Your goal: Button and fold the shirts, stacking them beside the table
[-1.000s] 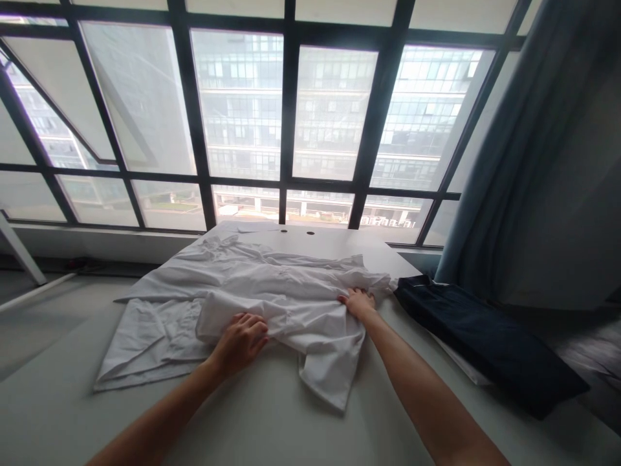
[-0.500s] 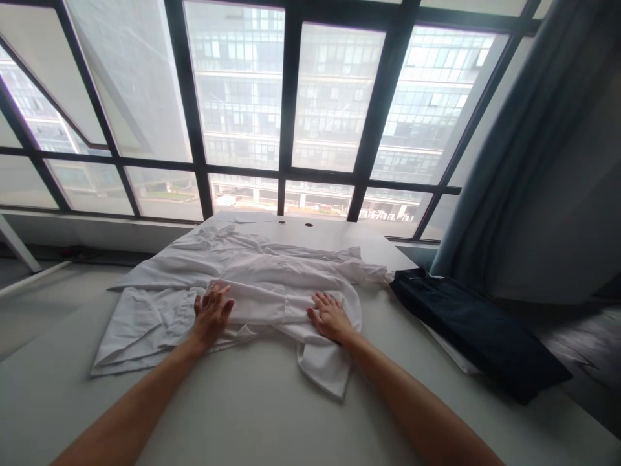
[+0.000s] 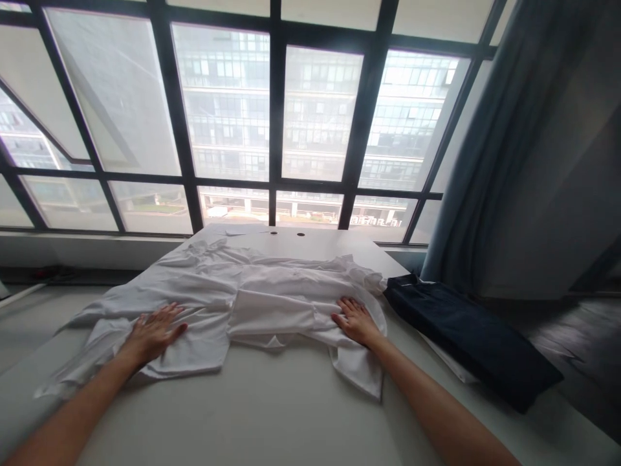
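Note:
A white garment that looks like a shirt (image 3: 272,313) lies spread and wrinkled over the table, with a flat folded band of cloth across its near middle. My left hand (image 3: 151,333) rests palm down on the cloth at the left, fingers stretched out. On the right part of the garment lies my right hand (image 3: 358,320), flat with its fingers spread. Between the hands the folded band is fairly smooth. A corner of cloth hangs toward me below the right hand. What lies under each palm is hidden.
The white table (image 3: 272,408) reaches to large dark-framed windows (image 3: 317,116). A dark navy folded cloth (image 3: 470,333) lies at the right, over something white and flat. A grey-blue curtain (image 3: 480,181) hangs beyond it. Two small round holes mark the table's far end.
My left hand has moved left, off the folded band, and the cloth there has shifted and spread. The right hand stays flat on the garment, slightly further right in view. The view has tilted a little.

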Demonstrator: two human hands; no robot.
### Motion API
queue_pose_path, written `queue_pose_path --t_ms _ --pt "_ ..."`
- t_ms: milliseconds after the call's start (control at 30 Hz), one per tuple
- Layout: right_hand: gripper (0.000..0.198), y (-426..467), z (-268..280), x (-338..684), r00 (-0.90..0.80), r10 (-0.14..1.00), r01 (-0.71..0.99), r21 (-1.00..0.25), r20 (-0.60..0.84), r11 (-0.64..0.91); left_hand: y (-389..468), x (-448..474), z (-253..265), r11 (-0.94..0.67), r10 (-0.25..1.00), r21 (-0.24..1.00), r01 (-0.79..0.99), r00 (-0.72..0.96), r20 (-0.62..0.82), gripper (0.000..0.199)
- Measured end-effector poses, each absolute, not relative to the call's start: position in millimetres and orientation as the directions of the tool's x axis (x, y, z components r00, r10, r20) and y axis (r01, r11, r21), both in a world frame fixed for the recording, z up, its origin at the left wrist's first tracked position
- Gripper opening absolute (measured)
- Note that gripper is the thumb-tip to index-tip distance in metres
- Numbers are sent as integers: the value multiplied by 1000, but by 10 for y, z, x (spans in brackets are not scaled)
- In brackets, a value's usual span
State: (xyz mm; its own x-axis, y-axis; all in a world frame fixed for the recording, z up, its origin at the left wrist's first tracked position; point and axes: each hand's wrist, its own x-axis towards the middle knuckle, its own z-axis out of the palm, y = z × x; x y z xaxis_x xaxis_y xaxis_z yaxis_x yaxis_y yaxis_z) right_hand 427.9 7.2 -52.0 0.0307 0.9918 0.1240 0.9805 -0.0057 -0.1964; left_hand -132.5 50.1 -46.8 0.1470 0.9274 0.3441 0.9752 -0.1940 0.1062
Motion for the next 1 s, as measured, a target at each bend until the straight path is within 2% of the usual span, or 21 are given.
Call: queue_pose_path --t_ms 100,200,267,333,433,500,567,633,667,700,800,900,1000 --pt "50 -50 -411 4205 63 958 980 -198 281 -7 436 -1051 -370 -217 905 116 969 156 396 48" --pt "36 -249 -266 4158 11 899 975 -204 438 87 253 -578 -180 -383 851 141 913 289 439 37" --pt "34 -391 -163 4176 -12 876 960 -241 482 146 77 -224 -20 -493 807 151 857 385 448 36" --pt "38 -515 -72 4224 -26 902 927 -328 432 184 -103 107 117 -571 790 171 803 481 381 41" --pt "44 -661 9 4314 -168 974 827 -517 153 224 -275 489 163 -675 737 246 696 615 281 27" --pt "41 -745 33 4372 -287 958 767 -597 11 237 -286 647 72 -710 705 288 643 652 280 26" --pt "40 -828 49 4420 -370 929 747 -604 -34 276 -231 729 -68 -705 709 319 634 631 313 26" --pt "54 -909 65 4449 -416 909 756 -566 -30 327 -159 751 -197 -678 735 362 640 582 348 17" --pt "57 -946 70 4454 -423 906 764 -546 -22 344 -132 747 -243 -664 748 391 637 557 361 20" --pt "52 -977 72 4452 -420 908 772 -528 -3 355 -117 735 -274 -651 759 426 628 535 371 24" --pt "16 -1024 60 4434 -394 916 761 -533 73 370 -134 654 -257 -604 795 576 551 466 388 27" --pt "26 -989 68 4472 -308 944 676 -672 117 303 -195 494 -76 -535 836 723 436 400 377 29" --pt "43 -947 150 4634 -189 970 422 -879 155 223 -265 232 215 -442 883 841 311 316 347 35"
